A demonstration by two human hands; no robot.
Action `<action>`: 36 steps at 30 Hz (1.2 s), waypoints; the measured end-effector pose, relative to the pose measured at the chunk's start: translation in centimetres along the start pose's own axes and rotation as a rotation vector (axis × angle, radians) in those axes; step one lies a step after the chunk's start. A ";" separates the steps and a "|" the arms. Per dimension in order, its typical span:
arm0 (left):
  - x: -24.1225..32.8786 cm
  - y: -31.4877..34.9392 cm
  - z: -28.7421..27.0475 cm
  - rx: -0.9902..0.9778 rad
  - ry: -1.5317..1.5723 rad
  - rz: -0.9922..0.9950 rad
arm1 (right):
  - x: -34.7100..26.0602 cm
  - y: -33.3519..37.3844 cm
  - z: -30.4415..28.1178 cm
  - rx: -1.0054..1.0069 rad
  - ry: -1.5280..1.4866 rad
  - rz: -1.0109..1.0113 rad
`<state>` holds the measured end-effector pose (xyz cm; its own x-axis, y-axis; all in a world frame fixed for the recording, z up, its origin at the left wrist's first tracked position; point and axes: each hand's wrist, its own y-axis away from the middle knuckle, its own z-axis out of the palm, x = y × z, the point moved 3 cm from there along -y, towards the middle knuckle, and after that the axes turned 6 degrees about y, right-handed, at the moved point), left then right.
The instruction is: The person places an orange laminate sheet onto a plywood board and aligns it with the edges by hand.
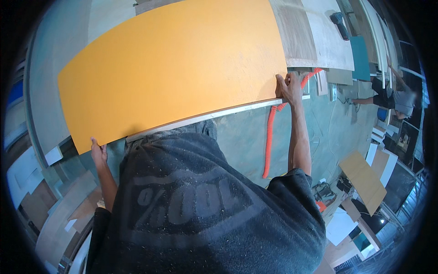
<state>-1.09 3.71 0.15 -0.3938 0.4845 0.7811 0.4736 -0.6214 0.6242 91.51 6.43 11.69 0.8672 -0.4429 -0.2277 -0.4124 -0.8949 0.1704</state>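
Note:
A large orange-yellow panel point(178, 68) lies flat in front of me, its long near edge close to my waist. My left hand point(99, 150) grips that edge near the left corner, thumb on top and fingers mostly underneath. At the near right corner my right hand point(291, 88) holds the panel too, thumb resting on its face and fingers over the right edge. A pale wooden strip point(228, 112) runs beneath the near edge. Some faint specks or scuffs mark the panel's right part.
An orange coiled hose point(269, 137) hangs right of my body. Past the panel lie wooden boards point(296, 32) and a dark power tool point(339, 25). Another person point(401, 98) stands far right. Board offcuts point(68, 205) are stacked at lower left; a tan board point(362, 182) leans at right.

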 end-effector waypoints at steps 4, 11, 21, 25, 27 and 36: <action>-0.2 -0.3 -0.1 0.013 -0.009 -0.026 | 0.1 -0.3 0.2 -0.006 0.000 -0.006; -0.7 2.7 5.1 0.078 0.063 -0.070 | 1.9 0.2 -0.1 -0.057 -0.044 0.009; 3.9 2.0 6.9 0.548 -1.530 0.123 | -0.5 1.8 -0.9 0.123 0.079 -0.024; 8.4 4.2 25.8 0.089 -1.292 0.807 | -3.5 3.2 -1.8 0.431 0.229 -0.086; 10.3 6.3 37.0 -0.260 -1.134 1.012 | -10.7 5.7 -1.1 0.564 0.091 -0.116; 5.6 14.5 55.3 -0.815 -1.540 1.063 | -32.3 14.6 3.5 -0.412 0.167 -0.489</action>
<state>47.12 31.41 14.43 0.8063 -0.4394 0.3959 -0.5424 -0.8163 0.1986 56.47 7.51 18.15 0.9726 0.0532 -0.2261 0.1519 -0.8822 0.4457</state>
